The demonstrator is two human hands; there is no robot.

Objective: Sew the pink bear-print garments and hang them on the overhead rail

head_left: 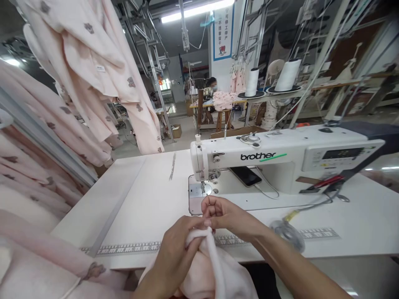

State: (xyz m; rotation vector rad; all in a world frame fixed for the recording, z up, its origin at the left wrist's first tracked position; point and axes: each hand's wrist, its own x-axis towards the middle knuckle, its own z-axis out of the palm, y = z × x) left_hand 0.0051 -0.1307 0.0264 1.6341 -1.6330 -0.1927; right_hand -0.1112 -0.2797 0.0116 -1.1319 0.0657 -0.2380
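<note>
A pale pink garment (199, 272) of soft fleecy cloth with a whitish band bunches up at the table's front edge, over my lap. My left hand (177, 249) is closed on its folded edge, thumb and fingers pinching the cloth. Right beside it, my right hand (224, 214) has its fingers curled, with thumb and forefinger pinched at the tip of the same edge. Both hands meet just in front of the white sewing machine (274, 153), whose needle and presser foot (203, 187) stand a little beyond my fingertips.
Pink printed garments (102, 70) hang at the left. A measuring tape strip (131, 248) runs along the white table (149, 199). Under the machine arm lies a phone (246, 176) with a cable. A round clear object (287, 236) sits near my right forearm. Thread cones (287, 75) stand behind.
</note>
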